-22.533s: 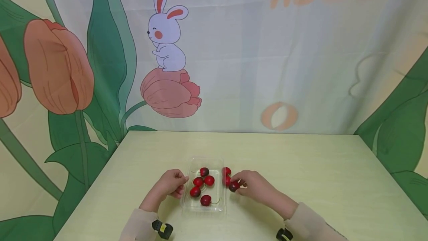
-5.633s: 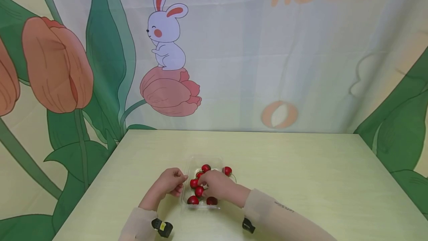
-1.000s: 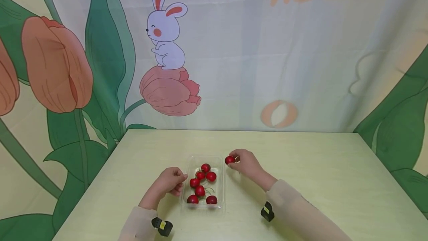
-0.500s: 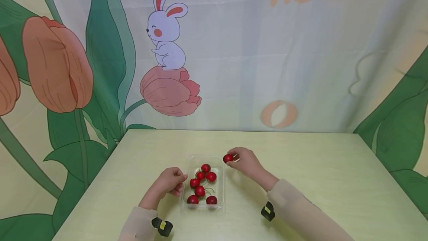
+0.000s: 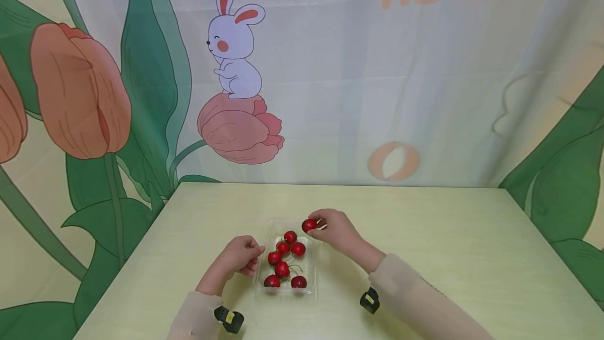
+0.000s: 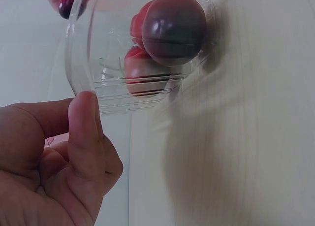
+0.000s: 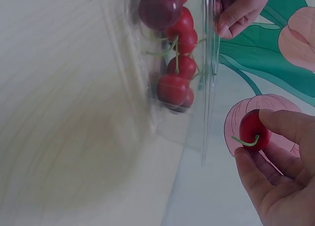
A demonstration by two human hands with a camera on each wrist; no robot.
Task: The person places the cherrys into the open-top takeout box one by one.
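Observation:
A clear plastic container stands on the table with several red cherries inside, some with green stems. My left hand pinches the container's left rim between thumb and fingers; the left wrist view shows the fingertips right at that rim. Over the far right corner of the container, my right hand holds one cherry between thumb and fingertips. Its short green stem shows in the right wrist view, where this cherry is raised above rim height, apart from the others.
The pale yellow table runs back to a fabric backdrop printed with a rabbit and tulips. Black wrist cameras sit on both sleeves, the left one and the right one close over the tabletop.
My right hand has carried its cherry leftward from beside the container to over its far right corner. Earlier it added cherries from the table on the right. My left hand keeps its place.

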